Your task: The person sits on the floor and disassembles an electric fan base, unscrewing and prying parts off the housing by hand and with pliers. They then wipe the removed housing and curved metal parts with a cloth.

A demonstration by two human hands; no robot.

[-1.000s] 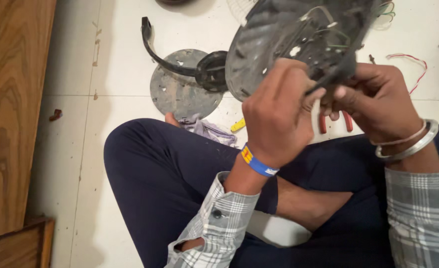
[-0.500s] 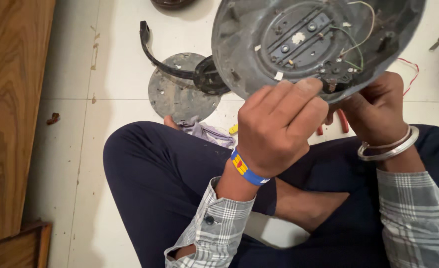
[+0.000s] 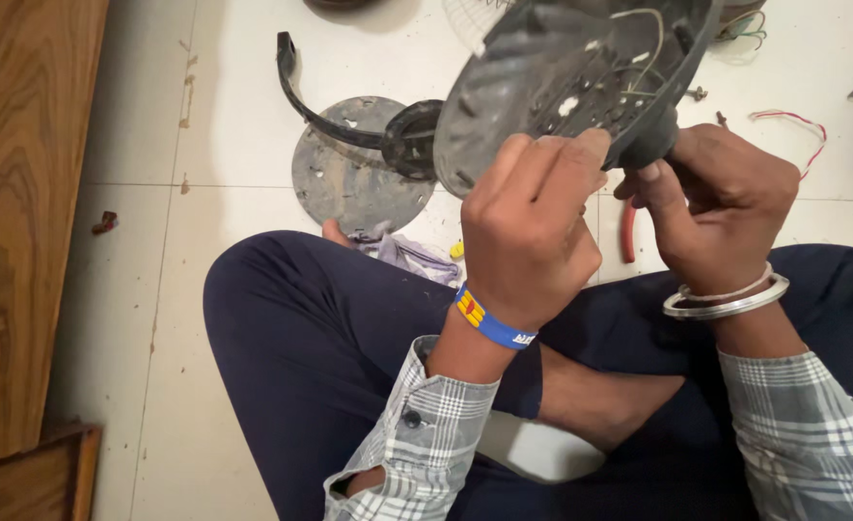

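Person sits cross-legged on the floor [image 3: 205, 318], a round dark housing [image 3: 562, 87] held up over the lap, tilted so the open underside with its wiring faces the camera, probably to get light and a clear look at the inner parts. Left hand [image 3: 533, 232] grips the lower rim, fingers curled shut on it, thumb side up; blue wristband [image 3: 492, 323] on that wrist. Right hand [image 3: 721, 203] is closed on a dark stub at the housing's right edge, thumb and fingers pinched around it, steadying or turning it, can't say which. Silver bangle [image 3: 726, 299] on the right wrist.

On the floor behind, well apart from the hands: a flat grey metal disc [image 3: 349, 178] with holes, a curved black bracket [image 3: 330, 106] lying across it into a black ring [image 3: 412, 140]. A crumpled cloth [image 3: 402, 253] sits by the knee, a small yellow bit [image 3: 457, 250] just beside it. Red handle [image 3: 628, 232] pokes out between the hands, mostly hidden. Red and white wire [image 3: 793, 121] lies right of the housing. Wood panel [image 3: 21, 212] runs along the left.

Housing top is cut off by the frame and motion-blurred, so the wiring is hard to read. What the right fingertips hold is covered by the hand
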